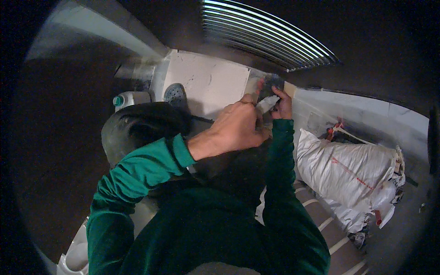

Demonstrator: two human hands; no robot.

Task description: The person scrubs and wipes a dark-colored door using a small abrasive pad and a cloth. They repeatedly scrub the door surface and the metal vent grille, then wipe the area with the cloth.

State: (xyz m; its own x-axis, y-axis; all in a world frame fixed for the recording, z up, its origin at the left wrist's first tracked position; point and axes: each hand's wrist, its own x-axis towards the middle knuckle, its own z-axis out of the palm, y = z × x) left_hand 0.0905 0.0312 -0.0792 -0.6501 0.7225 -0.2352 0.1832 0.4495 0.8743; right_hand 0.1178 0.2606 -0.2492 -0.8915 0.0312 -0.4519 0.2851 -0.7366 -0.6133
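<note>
In front of my body, my left hand (pixel 233 126) reaches across with its fingers closed. The fingertips meet a small whitish piece (pixel 266 104), maybe cloth or plastic, whose kind is not clear. My right hand (pixel 283 104) is at the other end of that piece, thumb up and fingers curled round it. Just beyond the two hands lies a dark patch or object (pixel 273 81) with a reddish spot beside it, too blurred to name. Green sleeves cover both forearms.
A pale board (pixel 206 80) lies beyond my knee, beside a grey clog (pixel 175 96). Left of it stands a white jug (pixel 133 99) with a green cap. A stuffed white sack (pixel 348 167) leans at the right. A slatted grille (pixel 266 32) hangs above.
</note>
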